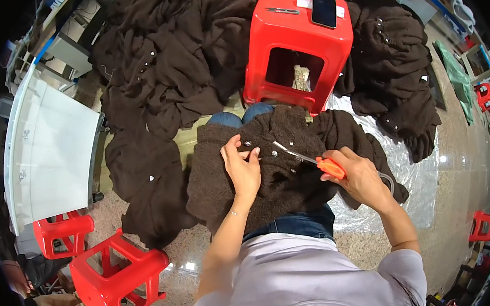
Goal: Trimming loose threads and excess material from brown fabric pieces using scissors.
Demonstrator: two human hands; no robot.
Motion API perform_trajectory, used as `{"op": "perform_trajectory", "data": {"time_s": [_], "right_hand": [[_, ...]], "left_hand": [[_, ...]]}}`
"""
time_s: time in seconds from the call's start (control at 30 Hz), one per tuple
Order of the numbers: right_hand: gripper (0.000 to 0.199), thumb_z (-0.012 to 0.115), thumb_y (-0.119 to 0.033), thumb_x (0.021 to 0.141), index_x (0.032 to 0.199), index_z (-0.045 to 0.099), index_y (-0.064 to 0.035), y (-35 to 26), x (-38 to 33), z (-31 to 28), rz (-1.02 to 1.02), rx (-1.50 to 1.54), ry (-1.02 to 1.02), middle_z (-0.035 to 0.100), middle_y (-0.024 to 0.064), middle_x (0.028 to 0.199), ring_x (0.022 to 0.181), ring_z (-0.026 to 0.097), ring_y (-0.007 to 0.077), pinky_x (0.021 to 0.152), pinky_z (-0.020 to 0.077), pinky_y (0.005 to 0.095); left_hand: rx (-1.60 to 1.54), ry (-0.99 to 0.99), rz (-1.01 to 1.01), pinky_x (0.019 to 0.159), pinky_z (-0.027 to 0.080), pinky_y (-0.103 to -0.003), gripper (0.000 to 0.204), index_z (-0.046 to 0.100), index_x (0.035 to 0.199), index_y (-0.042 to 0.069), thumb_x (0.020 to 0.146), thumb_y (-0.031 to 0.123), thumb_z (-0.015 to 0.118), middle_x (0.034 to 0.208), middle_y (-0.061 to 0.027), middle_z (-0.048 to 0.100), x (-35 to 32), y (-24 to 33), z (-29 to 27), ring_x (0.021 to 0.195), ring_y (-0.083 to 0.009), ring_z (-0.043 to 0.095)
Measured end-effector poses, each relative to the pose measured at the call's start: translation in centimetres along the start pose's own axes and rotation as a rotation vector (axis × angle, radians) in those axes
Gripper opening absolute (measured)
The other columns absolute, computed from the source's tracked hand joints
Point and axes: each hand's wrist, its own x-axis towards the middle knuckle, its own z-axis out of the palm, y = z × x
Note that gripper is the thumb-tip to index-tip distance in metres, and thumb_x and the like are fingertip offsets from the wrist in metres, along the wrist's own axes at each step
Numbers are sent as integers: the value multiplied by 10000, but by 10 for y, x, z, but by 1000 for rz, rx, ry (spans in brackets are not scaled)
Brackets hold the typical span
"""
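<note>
A dark brown knit garment (218, 172) with shiny round buttons (275, 153) lies across my lap. On its left part rests my left hand (241, 167), thumb and forefinger apart, near the buttons, with nothing visible in it. My right hand (362, 175) is closed around the orange handle (331, 168) of a tool with a slim metal shaft (295, 152). The shaft points up and left over the garment, its pale tip close to the buttons. My fingers cover part of the handle, so its exact kind is unclear.
Ahead stands a red plastic stool (299, 39) bearing a phone (323, 9) and small metal snips (283, 11). Piles of brown garments (157, 62) surround it. Clear plastic sheeting (415, 197) covers floor at right. A white panel (54, 145) and red stools (119, 278) stand left.
</note>
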Motion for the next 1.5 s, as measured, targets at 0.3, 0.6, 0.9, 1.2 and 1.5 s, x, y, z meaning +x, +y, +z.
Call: {"op": "perform_trajectory", "data": {"time_s": [0.3, 0.6, 0.9, 1.2, 1.5], "right_hand": [[391, 710, -406, 899, 890, 560, -45, 3, 22, 27, -30, -63, -76, 629, 166, 659, 630, 641, 400, 544, 488, 467], [396, 724, -437, 881, 920, 604, -61, 20, 3, 13, 98, -20, -49, 608, 171, 602, 607, 630, 405, 555, 483, 478], [410, 706, -445, 894, 889, 595, -50, 17, 0, 2, 88, -24, -193, 597, 177, 585, 599, 624, 408, 555, 477, 483], [371, 738, -418, 873, 917, 640, -63, 27, -18, -9, 197, -5, -139, 611, 169, 598, 599, 624, 394, 569, 479, 465], [430, 700, -450, 895, 852, 600, -34, 31, -34, -13, 200, -75, -184, 587, 161, 546, 563, 631, 387, 538, 487, 468]], "left_hand": [[319, -44, 73, 639, 509, -358, 139, 654, 853, 8, 746, -67, 700, 910, -134, 604, 16, -27, 16, 651, -252, 648], [35, -138, 286, 646, 516, -263, 112, 676, 925, -5, 833, -9, 740, 913, -87, 634, -9, 7, 10, 720, -146, 614], [-87, -377, -78, 690, 569, -240, 152, 639, 895, -54, 797, -97, 748, 916, -65, 631, -8, -2, 8, 765, -107, 644], [123, -337, 332, 677, 497, -322, 197, 708, 918, 52, 743, 15, 788, 873, -79, 596, -13, 31, 15, 757, -208, 592], [204, -401, 353, 783, 470, -374, 228, 719, 890, 70, 687, 22, 811, 886, -78, 580, -24, 16, 24, 885, -267, 555]]}}
